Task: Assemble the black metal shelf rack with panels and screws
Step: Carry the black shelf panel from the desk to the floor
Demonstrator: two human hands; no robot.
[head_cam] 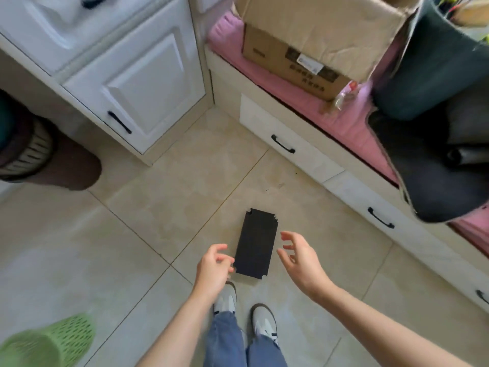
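Panel (256,245) on floor (164,207) between both hands.

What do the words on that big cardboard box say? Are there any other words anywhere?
Dark print on the side of the cardboard box: too blurred to read.
White sticker label on the same box: too small and blurred to read.
Black metal panel on the floor: no writing visible.
Nothing else shows any words or numbers.

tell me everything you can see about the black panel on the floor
The black panel is a flat, matte, dark rectangle, metal by the look of it, with small notches cut at its corners. It lies flat on the beige tile floor, long side running away from the person, just ahead of their shoes. The left hand hangs at its near left edge and the right hand to its right; neither grips it, and contact cannot be told.
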